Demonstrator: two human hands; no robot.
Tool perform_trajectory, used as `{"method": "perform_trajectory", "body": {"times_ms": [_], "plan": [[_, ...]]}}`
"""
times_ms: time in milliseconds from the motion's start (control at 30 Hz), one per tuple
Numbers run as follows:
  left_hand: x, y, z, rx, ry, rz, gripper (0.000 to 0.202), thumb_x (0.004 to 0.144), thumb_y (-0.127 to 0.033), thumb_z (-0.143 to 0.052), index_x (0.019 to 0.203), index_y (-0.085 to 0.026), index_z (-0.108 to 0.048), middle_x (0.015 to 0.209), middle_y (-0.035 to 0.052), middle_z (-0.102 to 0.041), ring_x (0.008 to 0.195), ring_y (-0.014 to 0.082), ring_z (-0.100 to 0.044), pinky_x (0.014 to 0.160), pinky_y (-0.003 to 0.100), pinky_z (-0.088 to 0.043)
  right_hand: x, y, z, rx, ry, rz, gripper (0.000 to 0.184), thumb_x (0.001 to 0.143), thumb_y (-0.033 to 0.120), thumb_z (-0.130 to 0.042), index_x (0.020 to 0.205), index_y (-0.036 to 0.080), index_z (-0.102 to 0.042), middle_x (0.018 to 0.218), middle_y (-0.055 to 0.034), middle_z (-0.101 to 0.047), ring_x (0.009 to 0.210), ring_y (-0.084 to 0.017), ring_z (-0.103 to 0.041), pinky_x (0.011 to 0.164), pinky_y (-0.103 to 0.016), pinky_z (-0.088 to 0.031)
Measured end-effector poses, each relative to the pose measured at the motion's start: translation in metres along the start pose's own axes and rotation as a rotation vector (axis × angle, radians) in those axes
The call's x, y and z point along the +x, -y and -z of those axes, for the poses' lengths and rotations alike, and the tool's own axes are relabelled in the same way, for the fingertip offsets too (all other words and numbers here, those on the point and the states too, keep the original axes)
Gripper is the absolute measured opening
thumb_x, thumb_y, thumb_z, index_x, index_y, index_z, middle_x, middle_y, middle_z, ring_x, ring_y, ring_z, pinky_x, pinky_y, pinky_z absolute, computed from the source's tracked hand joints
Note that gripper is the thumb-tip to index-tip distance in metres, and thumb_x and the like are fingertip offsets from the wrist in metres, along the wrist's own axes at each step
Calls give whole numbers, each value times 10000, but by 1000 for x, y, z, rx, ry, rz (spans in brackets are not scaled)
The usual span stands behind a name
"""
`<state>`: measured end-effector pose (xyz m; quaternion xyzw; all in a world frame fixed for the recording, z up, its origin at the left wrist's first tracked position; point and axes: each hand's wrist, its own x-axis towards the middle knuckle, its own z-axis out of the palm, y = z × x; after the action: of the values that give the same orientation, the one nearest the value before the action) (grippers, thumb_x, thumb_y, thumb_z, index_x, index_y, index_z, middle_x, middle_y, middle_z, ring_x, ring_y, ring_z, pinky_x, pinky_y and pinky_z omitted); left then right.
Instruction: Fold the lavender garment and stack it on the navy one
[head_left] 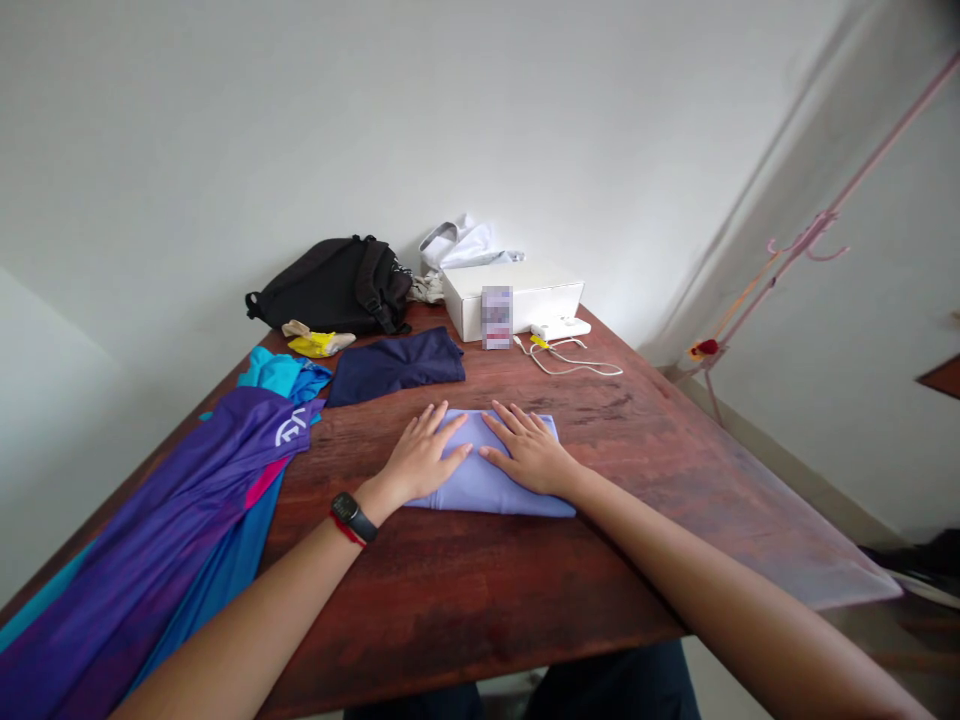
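Observation:
A folded lavender cloth point(491, 490), perhaps a garment, lies flat on the wooden table in front of me. My left hand point(427, 455) rests palm down on its left part, fingers spread. On the right part lies my right hand point(531, 448), also flat with the fingers apart. Both palms touch the cloth and grip nothing. Behind it, slightly to the left, is a folded navy cloth point(401, 365). A purple garment point(202, 490) with a white logo stretches along the table's left side, over blue and turquoise fabric point(274, 370).
At the back of the wooden table point(465, 610) stand a black backpack point(322, 285) and a white box point(525, 285). A white power strip point(561, 328) with a cable point(592, 370) sits beside the box. Right of the table rises a pink stand point(814, 235) with hooks.

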<state>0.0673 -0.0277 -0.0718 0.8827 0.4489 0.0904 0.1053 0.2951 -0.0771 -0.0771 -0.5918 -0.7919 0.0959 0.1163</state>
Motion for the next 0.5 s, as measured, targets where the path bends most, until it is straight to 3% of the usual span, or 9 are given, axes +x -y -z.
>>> {"method": "perform_trajectory", "body": {"times_ms": [500], "plan": [[0, 0, 1, 11, 5, 1, 614, 1015, -575, -411, 1552, -278, -414, 1665, 108, -267, 1539, 347, -204, 1224, 549, -218, 1, -3, -3, 11, -37, 21, 715, 1005, 663, -339, 1589, 250, -351, 1677, -91, -230, 1533, -368, -229, 1218, -567, -229]]}}
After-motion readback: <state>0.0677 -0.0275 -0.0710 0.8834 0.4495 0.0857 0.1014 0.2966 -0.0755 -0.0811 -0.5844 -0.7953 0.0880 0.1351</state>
